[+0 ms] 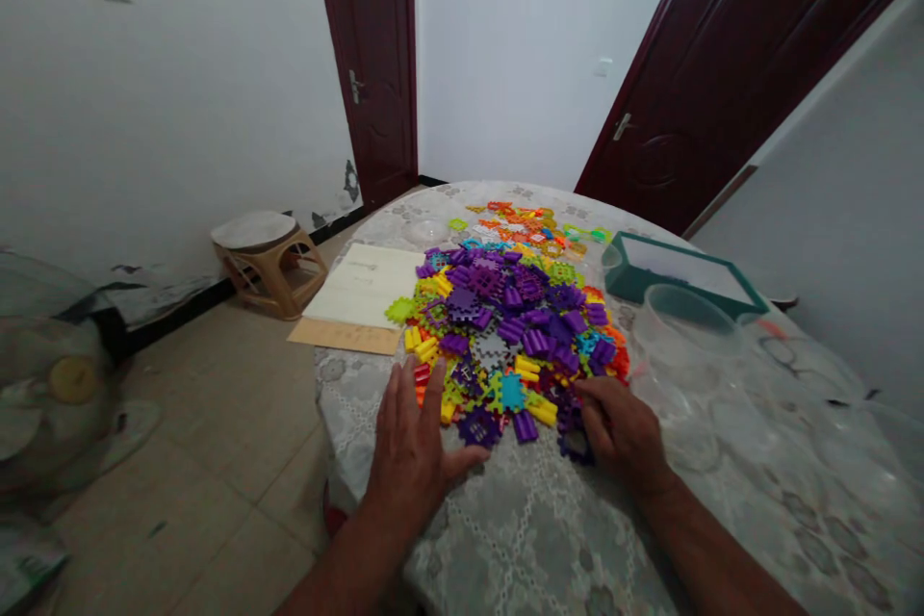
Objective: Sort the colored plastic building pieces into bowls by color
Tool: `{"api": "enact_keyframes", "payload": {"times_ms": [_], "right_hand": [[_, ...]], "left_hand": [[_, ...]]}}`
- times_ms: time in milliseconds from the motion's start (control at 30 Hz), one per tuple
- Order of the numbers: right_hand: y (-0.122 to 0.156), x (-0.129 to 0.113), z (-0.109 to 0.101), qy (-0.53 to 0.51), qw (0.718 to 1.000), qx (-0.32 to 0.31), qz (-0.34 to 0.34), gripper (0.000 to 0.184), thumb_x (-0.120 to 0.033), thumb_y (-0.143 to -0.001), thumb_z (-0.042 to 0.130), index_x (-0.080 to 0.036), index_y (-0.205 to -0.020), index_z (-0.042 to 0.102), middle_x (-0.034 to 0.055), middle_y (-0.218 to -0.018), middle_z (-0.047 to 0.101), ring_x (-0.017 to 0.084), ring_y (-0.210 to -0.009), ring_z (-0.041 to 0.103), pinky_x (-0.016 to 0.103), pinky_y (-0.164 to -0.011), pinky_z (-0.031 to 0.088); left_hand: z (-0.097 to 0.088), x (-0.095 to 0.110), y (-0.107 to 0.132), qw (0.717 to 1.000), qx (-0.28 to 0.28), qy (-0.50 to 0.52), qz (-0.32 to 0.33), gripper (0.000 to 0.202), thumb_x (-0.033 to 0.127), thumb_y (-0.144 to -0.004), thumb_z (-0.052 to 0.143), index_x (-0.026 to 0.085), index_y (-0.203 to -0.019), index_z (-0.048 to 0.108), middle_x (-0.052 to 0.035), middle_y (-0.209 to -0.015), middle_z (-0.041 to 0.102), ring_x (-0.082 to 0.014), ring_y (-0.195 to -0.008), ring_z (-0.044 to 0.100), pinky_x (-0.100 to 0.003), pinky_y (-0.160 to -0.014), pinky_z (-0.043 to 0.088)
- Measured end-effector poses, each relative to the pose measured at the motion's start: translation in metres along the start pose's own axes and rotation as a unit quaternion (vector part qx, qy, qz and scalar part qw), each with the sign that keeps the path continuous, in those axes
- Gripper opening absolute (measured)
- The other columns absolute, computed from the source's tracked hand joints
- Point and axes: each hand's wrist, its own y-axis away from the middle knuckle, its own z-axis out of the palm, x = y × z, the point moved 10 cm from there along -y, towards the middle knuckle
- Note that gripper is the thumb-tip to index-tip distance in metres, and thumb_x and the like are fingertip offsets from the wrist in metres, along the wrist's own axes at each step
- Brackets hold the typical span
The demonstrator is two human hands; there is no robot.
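A big heap of plastic gear toy pieces (495,346) in purple, yellow, lime, orange and blue covers the middle of the table. At its near left edge my left hand (411,438) rests with fingers spread, the thumb by a purple gear (478,426). My right hand (625,423) is at the near right edge, its fingers curled in beside dark purple gears (576,443). Whatever its fingertips may pinch is hidden. A short purple connector (525,426) and a blue square gear (512,392) lie between the two hands.
Clear plastic tubs (689,322) and a green-rimmed box (682,274) stand right of the heap. Left are an open notebook (361,284) and a cardboard strip (346,335). Smaller orange pieces (524,226) lie behind. A stool (270,260) and a fan (64,385) are on the floor.
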Motion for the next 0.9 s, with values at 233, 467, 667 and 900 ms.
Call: {"api": "enact_keyframes", "payload": {"times_ms": [233,467,667,900], "right_hand": [[-0.004,-0.002,-0.001,-0.025,1.0,-0.01,-0.007,0.023,-0.015,-0.099,0.053,-0.022,-0.117,0.066,0.0073,-0.103,0.076,0.021,-0.092,0.074,0.035,-0.083,0.06],[-0.009,-0.012,0.007,-0.069,0.996,-0.051,-0.014,0.025,-0.014,-0.098,0.053,-0.022,-0.117,0.066,0.0079,-0.104,0.075,0.021,-0.094,0.073,0.034,-0.084,0.059],[-0.008,-0.015,0.016,-0.092,0.993,-0.073,-0.021,0.025,-0.012,-0.098,0.053,-0.021,-0.117,0.066,0.0091,-0.106,0.075,0.023,-0.096,0.072,0.035,-0.086,0.057],[-0.009,-0.005,0.019,-0.097,0.992,-0.077,-0.001,0.02,-0.013,-0.097,0.056,-0.021,-0.11,0.068,0.0077,-0.098,0.073,0.022,-0.091,0.069,0.033,-0.082,0.055]], "left_hand": [[0.03,-0.001,-0.005,0.998,-0.069,0.005,-0.005,0.131,0.058,-0.059,0.097,0.028,-0.167,0.027,-0.0247,-0.169,0.025,-0.0503,-0.15,0.036,-0.066,-0.115,0.04],[0.038,0.027,-0.026,0.997,-0.06,0.031,0.034,0.105,0.067,-0.068,0.088,0.025,-0.156,0.047,-0.0221,-0.156,0.04,-0.0448,-0.138,0.046,-0.063,-0.113,0.042],[0.043,0.042,-0.034,0.993,-0.088,0.037,0.067,0.073,0.048,-0.081,0.084,0.026,-0.145,0.056,-0.0183,-0.148,0.046,-0.0398,-0.131,0.052,-0.058,-0.108,0.047],[0.053,0.055,-0.04,0.99,-0.115,0.043,0.069,0.079,0.028,-0.075,0.084,0.027,-0.148,0.054,-0.0169,-0.148,0.046,-0.0386,-0.136,0.05,-0.059,-0.113,0.044]]}}
